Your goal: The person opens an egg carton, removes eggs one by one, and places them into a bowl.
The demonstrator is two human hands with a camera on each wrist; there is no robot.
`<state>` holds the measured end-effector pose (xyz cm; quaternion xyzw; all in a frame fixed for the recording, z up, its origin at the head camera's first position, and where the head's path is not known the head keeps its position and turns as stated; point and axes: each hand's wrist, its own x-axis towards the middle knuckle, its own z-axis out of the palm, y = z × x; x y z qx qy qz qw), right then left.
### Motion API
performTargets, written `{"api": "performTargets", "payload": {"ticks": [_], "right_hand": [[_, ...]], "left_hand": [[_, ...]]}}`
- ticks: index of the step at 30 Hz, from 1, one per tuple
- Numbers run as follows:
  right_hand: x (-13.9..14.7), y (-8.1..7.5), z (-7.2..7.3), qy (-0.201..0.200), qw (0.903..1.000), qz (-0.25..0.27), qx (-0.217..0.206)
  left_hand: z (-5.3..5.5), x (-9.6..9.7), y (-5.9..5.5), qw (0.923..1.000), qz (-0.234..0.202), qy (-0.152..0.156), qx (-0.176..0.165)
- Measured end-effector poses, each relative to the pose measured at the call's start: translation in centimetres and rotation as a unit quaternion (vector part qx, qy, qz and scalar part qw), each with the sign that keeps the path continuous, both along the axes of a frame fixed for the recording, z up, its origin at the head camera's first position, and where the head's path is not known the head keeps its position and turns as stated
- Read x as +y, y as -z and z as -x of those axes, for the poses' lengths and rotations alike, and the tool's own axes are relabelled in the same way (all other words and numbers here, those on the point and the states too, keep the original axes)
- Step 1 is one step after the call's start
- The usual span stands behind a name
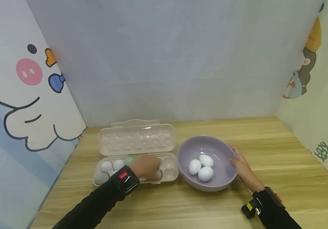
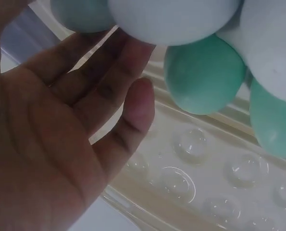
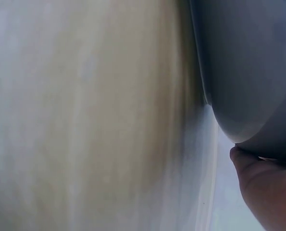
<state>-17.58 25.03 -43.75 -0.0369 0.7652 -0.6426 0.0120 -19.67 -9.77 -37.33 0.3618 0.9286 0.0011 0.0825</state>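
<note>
My left hand [image 1: 145, 165] reaches into the open egg carton [image 1: 169, 175], its fingers lightly bent. In the left wrist view its fingertips lie right at a white egg [image 2: 174, 19] and a grey-green egg [image 2: 82, 14]; the thumb tip is out of sight. Green eggs [image 2: 205, 74] sit close by. Beside the carton, my right hand [image 1: 242, 170] holds the rim of a purple bowl [image 1: 207, 187], thumb over the inside and fingers outside. Three white eggs [image 1: 205, 173] lie in the bowl. The right wrist view has the bowl's outer wall [image 3: 248, 72] at the right.
The carton's clear lid [image 1: 136, 140] is folded back toward the grey back wall [image 1: 164, 70]. More eggs [image 1: 106, 166] fill the carton's left end. Printed panels [image 1: 23, 105] flank the wood-grain table [image 1: 267, 143] on both sides.
</note>
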Motion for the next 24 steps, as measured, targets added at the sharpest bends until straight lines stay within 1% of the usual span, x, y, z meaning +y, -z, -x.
{"api": "performTargets", "payload": {"ticks": [6,12,15,17,19,24], "right_hand": [[0.1,0.2,-0.1,0.000,1.0000,0.005,0.001],[-0.1,0.3,-0.1,-0.002,0.9999,0.004,0.010],[-0.1,0.2,-0.1,-0.001,1.0000,0.001,0.009],[-0.1,0.1,-0.1,0.000,1.0000,0.000,0.010],[-0.1,0.1,-0.1,0.000,0.9999,0.000,0.012],[-0.1,0.1,-0.1,-0.001,0.9999,0.002,0.011]], "left_hand": [[0.0,0.6,0.2,0.9999,-0.008,0.002,-0.012],[0.0,0.7,0.2,0.9998,-0.002,-0.003,-0.017],[0.0,0.6,-0.2,0.9994,-0.013,-0.009,-0.031],[0.1,0.4,-0.6,0.9991,-0.025,-0.007,-0.034],[0.2,0.3,-1.2,0.9989,-0.035,-0.003,-0.031],[0.8,0.4,-2.6,0.9987,-0.044,0.028,-0.002]]}}
